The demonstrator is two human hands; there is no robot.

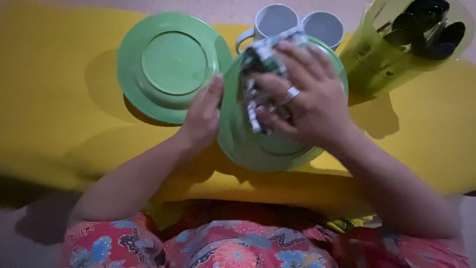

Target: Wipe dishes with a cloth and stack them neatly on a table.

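Hands work together on a green plate (248, 149) held tilted above the yellow table (54, 89), close to the person's body. The left hand (203, 116) grips the plate's left rim, fingers curled behind it and thumb lying along the edge. The right hand (307, 97) is spread flat, fingers only loosely bent, and presses a patterned cloth (258, 74) in white, dark and green against the plate's surface; a ring shows on one finger. The cloth is bunched under the palm and fingers, with a fold poking out at the top and a strip trailing down toward the middle of the plate. Just left of the held plate, a second green plate (168, 64) lies upside down on the table, its raised foot ring facing up, its right edge close to the left hand's fingertips. Behind the held plate stand two white mugs (277, 22) side by side, partly hidden by the plate and cloth. To the right, near the table's far corner, a translucent green container (377, 64) holds dark spoons (426, 25) with their bowls up. At the bottom of the view is the person's red floral clothing (223, 248).
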